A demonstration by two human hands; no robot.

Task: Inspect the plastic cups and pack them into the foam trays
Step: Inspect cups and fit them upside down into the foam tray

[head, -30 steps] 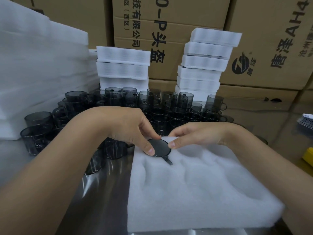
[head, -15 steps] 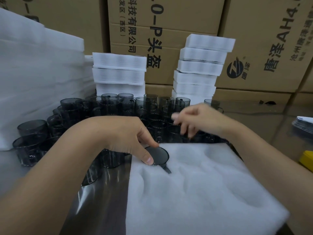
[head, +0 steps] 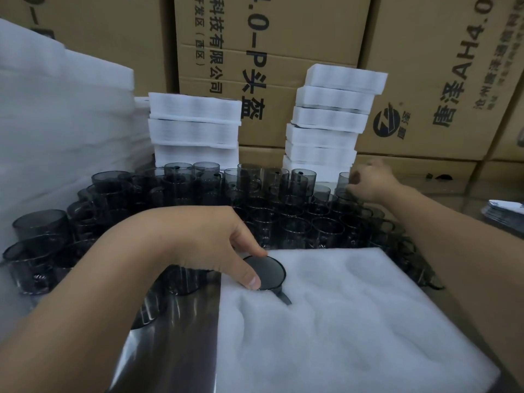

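A white foam tray (head: 354, 330) with moulded pockets lies in front of me. A dark smoky plastic cup (head: 269, 272) sits in its far-left pocket, its handle pointing toward me. My left hand (head: 215, 245) pinches this cup between thumb and forefinger. My right hand (head: 371, 180) is stretched out to the far right of the crowd of loose smoky cups (head: 283, 222). Its fingers curl round one cup (head: 343, 181) there, and the hand is slightly blurred.
Two stacks of packed foam trays (head: 195, 129) (head: 334, 109) stand behind the cups, against cardboard boxes (head: 283, 52). A tall pile of foam sheets (head: 56, 123) fills the left. A small stack of papers (head: 504, 214) lies at the right. The table top (head: 175, 336) is shiny metal.
My right hand left the cup in the tray and moved back and to the right, to a cup in the loose group. My left hand stayed on the cup in the tray.
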